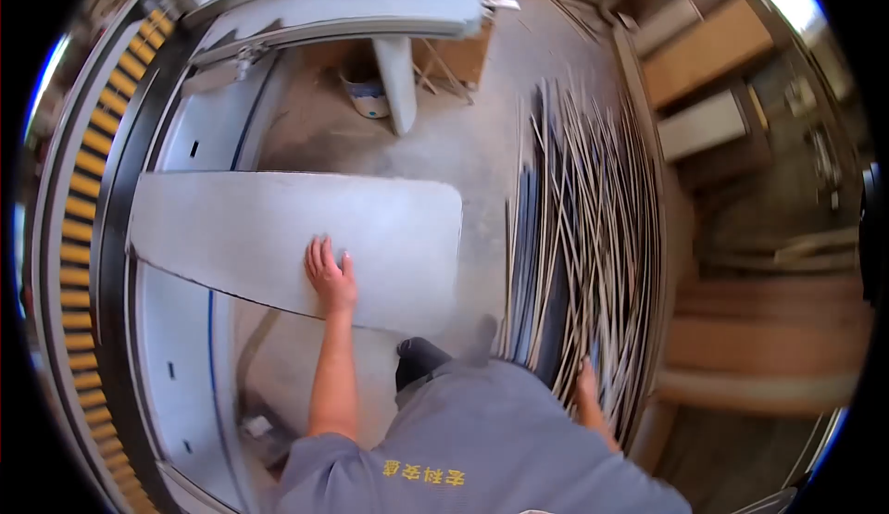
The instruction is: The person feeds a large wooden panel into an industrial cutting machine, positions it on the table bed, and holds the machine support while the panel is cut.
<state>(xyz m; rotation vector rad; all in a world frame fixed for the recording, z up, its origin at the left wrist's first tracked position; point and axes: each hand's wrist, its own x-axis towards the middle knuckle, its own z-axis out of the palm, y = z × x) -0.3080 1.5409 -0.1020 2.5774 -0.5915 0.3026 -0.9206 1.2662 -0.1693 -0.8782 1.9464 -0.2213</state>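
A large pale panel (398, 227) with rounded corners at its right end lies level across the machine's side ledge. Much of it juts out over the floor. My left hand (331, 278) rests on top of the panel near its front edge, fingers stretched and thumb apart, gripping nothing. Low at my right side, my right hand (587, 388) hangs beside a heap of long thin strips (597, 227). Its fingers are small and blurred, so whether it touches or holds anything is unclear.
A long machine with a yellow-and-black striped track (78, 236) runs along the left. Beyond the panel stand a grey machine arm (352, 5), its support leg (396, 83) and a bucket (369, 99). Stacked brown boards (708, 51) line the right side.
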